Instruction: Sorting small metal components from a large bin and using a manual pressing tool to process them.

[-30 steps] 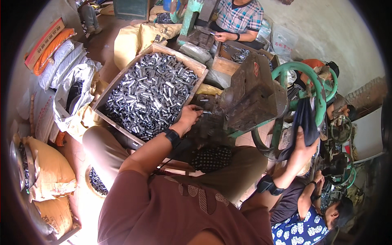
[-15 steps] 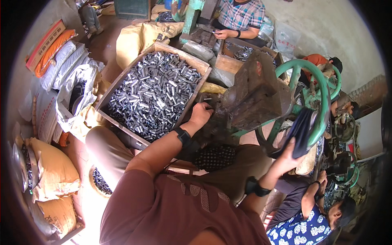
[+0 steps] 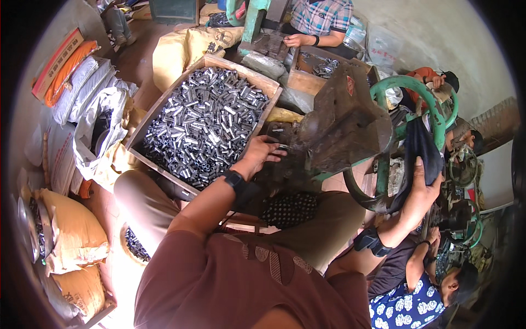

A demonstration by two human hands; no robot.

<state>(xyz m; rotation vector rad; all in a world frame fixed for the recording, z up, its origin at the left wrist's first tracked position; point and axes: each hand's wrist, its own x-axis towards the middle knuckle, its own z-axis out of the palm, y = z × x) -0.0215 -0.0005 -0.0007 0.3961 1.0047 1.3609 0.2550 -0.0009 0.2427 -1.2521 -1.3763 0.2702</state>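
My left hand [image 3: 262, 157] reaches forward from the wooden crate [image 3: 159, 112] full of short shiny metal tubes [image 3: 205, 123]. Its fingertips pinch a small metal piece at the bed of the rusty brown press [image 3: 342, 123]. A dark strap sits on that wrist. My right hand [image 3: 419, 193] is raised at the right and grips the dark cloth [image 3: 419, 148] wrapped around the green handwheel [image 3: 408, 82] of the press. My brown-shirted torso and legs fill the lower middle.
Tan and white sacks [image 3: 71, 236] pile up along the left. A round bowl of metal parts [image 3: 134, 245] lies by my left leg. A person in a plaid shirt [image 3: 320, 19] works at a second box [image 3: 323, 66] behind. Another person in floral clothing [image 3: 416, 307] sits at lower right.
My left hand left the crate of tubes and moved right to the press bed. My right hand rose with the cloth-wrapped wheel, which turned.
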